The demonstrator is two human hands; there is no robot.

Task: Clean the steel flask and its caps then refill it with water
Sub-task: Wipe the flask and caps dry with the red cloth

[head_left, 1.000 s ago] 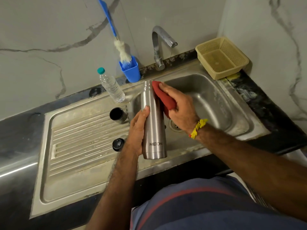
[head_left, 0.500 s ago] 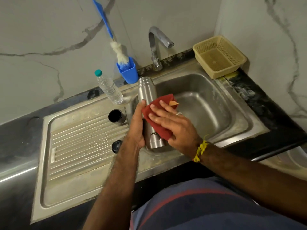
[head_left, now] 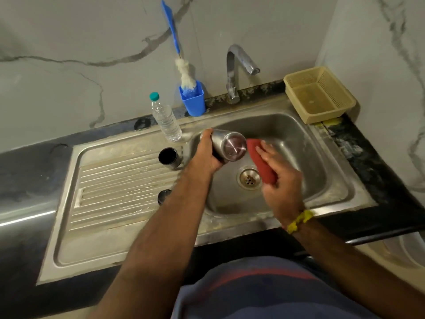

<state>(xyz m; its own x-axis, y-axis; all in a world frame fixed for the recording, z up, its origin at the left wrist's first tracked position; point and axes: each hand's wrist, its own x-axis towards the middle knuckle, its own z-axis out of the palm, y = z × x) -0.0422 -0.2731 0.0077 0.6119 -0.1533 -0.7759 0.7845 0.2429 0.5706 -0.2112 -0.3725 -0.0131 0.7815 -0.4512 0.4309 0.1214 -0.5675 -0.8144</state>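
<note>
Lying along the left of the dark counter (head_left: 27,171), the steel draining board (head_left: 115,189) carries two black caps: the taller cup-shaped cap (head_left: 169,158) stands near the basin's edge with its open mouth up, and the smaller cap (head_left: 163,196) sits nearer the person, partly hidden by the left forearm. Behind them a clear plastic water bottle (head_left: 166,119) with a teal lid stands upright at the back of the board, and just to its right a blue holder (head_left: 193,101) keeps a blue-handled bottle brush (head_left: 178,54) leaning on the marble wall. The left hand (head_left: 207,155) has its grip wrapped round the steel flask (head_left: 226,145), fingers curled over the body, holding it tipped over the left side of the sink (head_left: 326,180) so that its round, brushed base faces the camera; the base shows a faint reddish reflection and a bright glint, and the neck end is hidden behind the hand. Just right of that base, the right hand (head_left: 279,178) keeps its grip closed on a red cloth (head_left: 261,161), whose upper end is at the flask's rim; whether they touch cannot be told. The drain (head_left: 249,178) lies below. The tap (head_left: 239,70) rises behind the basin, and a beige plastic basket (head_left: 319,94) sits at the far right corner.
</note>
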